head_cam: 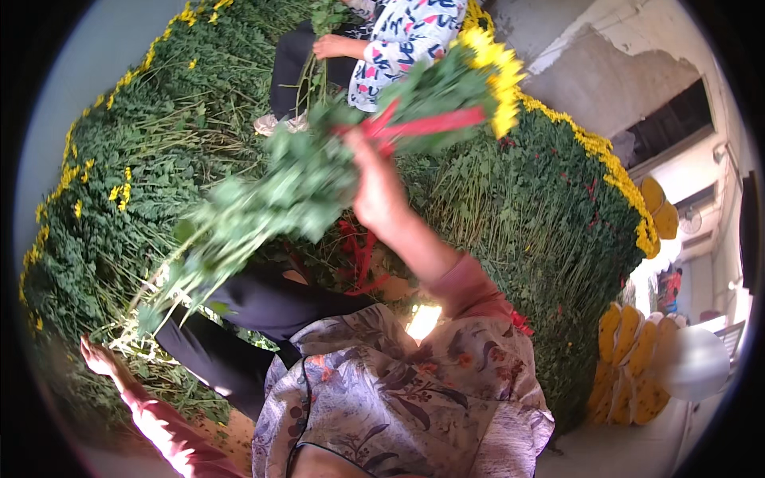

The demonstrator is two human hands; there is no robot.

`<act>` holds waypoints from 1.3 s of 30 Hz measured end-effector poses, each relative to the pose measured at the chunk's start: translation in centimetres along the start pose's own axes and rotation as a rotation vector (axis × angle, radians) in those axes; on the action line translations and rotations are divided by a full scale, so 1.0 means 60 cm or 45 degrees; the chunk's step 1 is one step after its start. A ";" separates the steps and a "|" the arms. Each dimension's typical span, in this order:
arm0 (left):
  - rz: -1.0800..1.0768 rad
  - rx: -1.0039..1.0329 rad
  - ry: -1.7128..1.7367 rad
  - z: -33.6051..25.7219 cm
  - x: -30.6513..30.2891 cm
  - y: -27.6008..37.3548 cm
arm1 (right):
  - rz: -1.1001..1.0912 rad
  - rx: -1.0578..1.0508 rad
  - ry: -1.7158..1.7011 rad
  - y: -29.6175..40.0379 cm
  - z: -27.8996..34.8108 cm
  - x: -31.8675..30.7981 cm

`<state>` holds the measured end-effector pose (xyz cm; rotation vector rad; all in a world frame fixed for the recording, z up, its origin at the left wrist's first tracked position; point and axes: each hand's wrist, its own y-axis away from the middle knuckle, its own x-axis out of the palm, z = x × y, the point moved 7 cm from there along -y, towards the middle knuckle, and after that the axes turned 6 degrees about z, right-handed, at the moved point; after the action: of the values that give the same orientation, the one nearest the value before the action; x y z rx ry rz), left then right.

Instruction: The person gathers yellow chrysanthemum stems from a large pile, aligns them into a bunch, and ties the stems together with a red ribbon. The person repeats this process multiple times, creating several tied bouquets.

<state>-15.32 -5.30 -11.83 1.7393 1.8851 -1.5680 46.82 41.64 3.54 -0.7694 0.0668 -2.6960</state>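
My right hand (pixel 376 185) grips a bunch of yellow chrysanthemums (pixel 334 179), raised over my lap and blurred by motion. A red ribbon (pixel 430 123) goes around the bunch beside my fingers, one end trailing towards the flower heads (pixel 499 74). The leafy stems slant down to the left, their cut ends above my knee. Out at the lower left, my left hand (pixel 98 357) is near the stem ends with nothing visible in it. Several loose red ribbons (pixel 358 257) lie beyond my legs.
Long-stemmed flowers are heaped on the left (pixel 179 137) and stacked on the right (pixel 538 197), yellow heads outward. Opposite sits another person (pixel 412 48), one hand around green stems (pixel 317 74). Wrapped yellow flower bundles (pixel 633 358) stand at the right.
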 end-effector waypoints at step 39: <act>1.147 0.675 1.164 -0.717 -0.245 0.295 | 1.759 0.426 1.324 0.072 -0.485 0.044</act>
<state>25.69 12.79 7.41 3.2378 0.4911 -0.9705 30.89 35.32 -20.49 0.6614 0.2579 -1.3953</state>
